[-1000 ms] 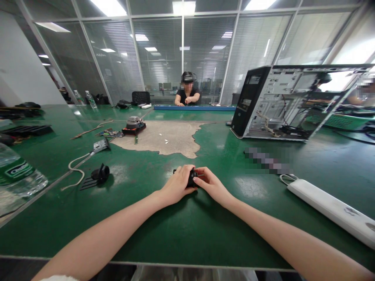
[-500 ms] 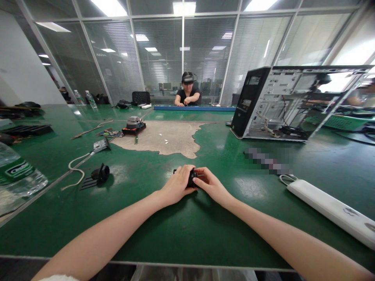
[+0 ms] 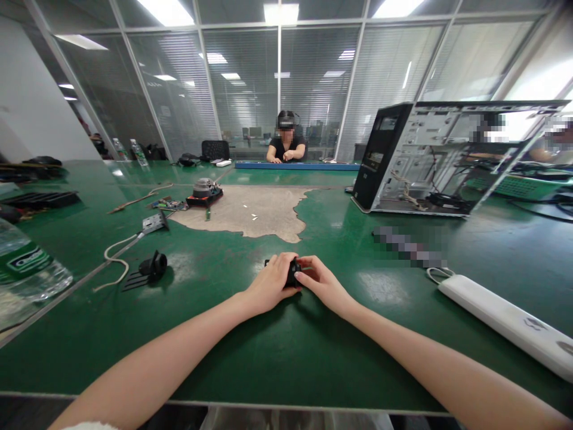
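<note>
Between my two hands, low over the green table (image 3: 286, 358), is a small black part (image 3: 293, 276), mostly covered by fingers, so its kind cannot be made out. My left hand (image 3: 272, 279) wraps over it from the left, thumb below. From the right, my right hand (image 3: 323, 283) pinches its near end with thumb and fingertips. Off to the left lies another black plastic part with a round body and flat prongs (image 3: 153, 266). Behind it rests a small metal piece with a pale cable (image 3: 154, 222).
An opened computer case (image 3: 385, 155) stands at right, beyond a white power strip (image 3: 505, 319). A large water bottle (image 3: 31, 263) lies at left. A round motor-like device (image 3: 206, 190) sits by a bare tan patch (image 3: 264, 209). Across the table another person (image 3: 286, 143) works near a blue bar (image 3: 295, 165).
</note>
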Available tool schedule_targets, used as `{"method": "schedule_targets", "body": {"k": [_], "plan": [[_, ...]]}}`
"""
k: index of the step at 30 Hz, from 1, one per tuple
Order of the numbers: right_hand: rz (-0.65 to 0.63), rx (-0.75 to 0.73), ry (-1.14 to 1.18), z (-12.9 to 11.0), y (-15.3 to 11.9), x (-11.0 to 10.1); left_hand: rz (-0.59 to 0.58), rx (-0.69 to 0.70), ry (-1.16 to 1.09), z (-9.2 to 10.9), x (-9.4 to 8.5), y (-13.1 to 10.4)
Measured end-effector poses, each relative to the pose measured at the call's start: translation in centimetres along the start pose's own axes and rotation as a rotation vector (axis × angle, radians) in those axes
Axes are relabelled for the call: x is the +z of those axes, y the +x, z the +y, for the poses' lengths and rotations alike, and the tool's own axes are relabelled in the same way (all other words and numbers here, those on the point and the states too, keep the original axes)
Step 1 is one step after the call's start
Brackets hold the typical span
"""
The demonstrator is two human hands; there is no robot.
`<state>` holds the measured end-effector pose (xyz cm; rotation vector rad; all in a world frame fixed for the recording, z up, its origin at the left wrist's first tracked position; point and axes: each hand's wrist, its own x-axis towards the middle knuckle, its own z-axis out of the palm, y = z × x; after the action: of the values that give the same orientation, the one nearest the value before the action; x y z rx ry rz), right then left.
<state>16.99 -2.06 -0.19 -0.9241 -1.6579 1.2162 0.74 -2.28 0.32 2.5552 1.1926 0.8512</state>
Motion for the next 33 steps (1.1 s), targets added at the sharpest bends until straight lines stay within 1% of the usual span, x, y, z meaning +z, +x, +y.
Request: {"method": "schedule_targets", "body": {"k": [4, 8, 16, 19, 23, 28, 33], "plan": [[-0.039, -0.03, 0.041, -0.53, -0.29, -0.01, -0.011, 0.004, 0.013, -0.02, -0.07, -0.01], [-0.014, -0.053, 0.053, -0.6, -0.38, 0.03, -0.006, 0.011, 0.033, -0.02, -0.02, 0.01], [-0.005, 0.006, 0.007, -0.05, -0.03, 0.01, -0.009, 0.007, 0.037, 0.0, -0.04, 0.01], [-0.034, -0.034, 0.02, -0.25, -0.21, -0.02, -0.012, 0.005, 0.033, -0.04, -0.01, 0.02], [-0.005, -0.082, 0.035, -0.34, -0.38, 0.02, 0.001, 0.009, 0.031, -0.15, 0.15, 0.07], [0.004, -0.047, 0.052, -0.02, -0.21, 0.13, 0.002, 0.004, 0.022, -0.25, 0.19, 0.1], [0.012, 0.008, 0.02, -0.09, 0.05, 0.01, -0.003, 0.007, 0.025, -0.2, 0.1, 0.09]]}}
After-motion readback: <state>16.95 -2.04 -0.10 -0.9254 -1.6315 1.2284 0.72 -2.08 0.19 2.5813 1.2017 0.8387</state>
